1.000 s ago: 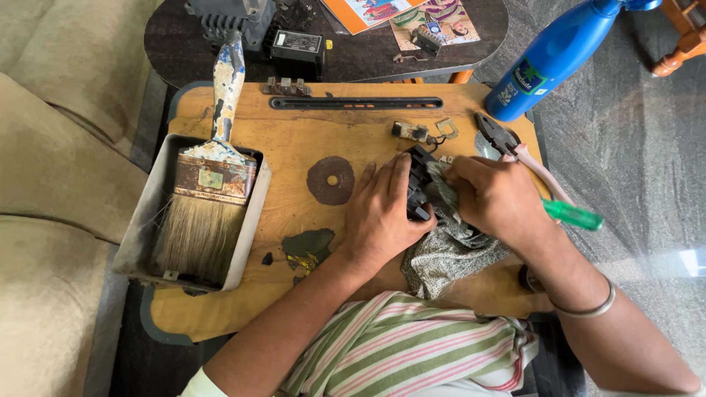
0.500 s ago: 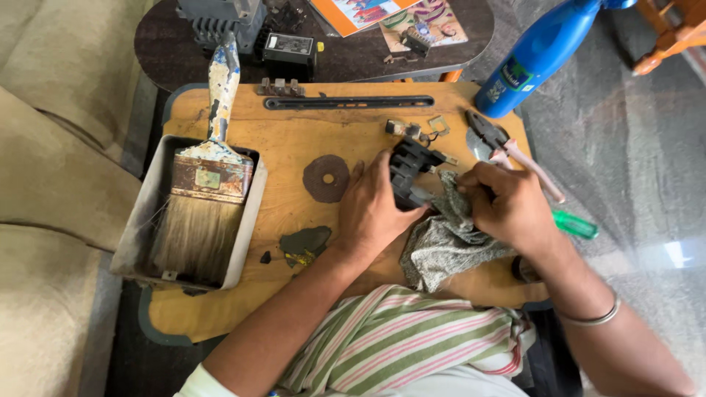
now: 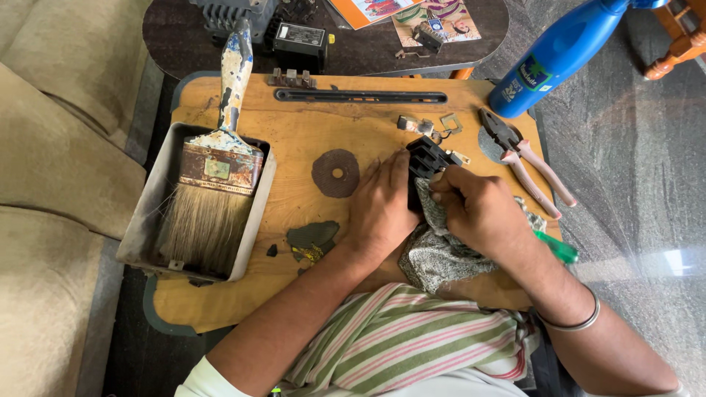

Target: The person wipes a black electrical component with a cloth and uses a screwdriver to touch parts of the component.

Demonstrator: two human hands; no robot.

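Item: black ribbed part (image 3: 426, 158), standing at mid surface (image 3: 294, 132), long axis running away from me. My left hand (image 3: 379, 209) braced its left side, fingers flat; right hand (image 3: 474, 209) pinched a grey cloth (image 3: 437, 254) against its right

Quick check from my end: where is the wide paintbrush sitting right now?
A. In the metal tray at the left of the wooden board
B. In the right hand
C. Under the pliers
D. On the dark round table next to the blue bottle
A: the paintbrush lies with its bristles in the metal tray at the board's left, apart from both hands.
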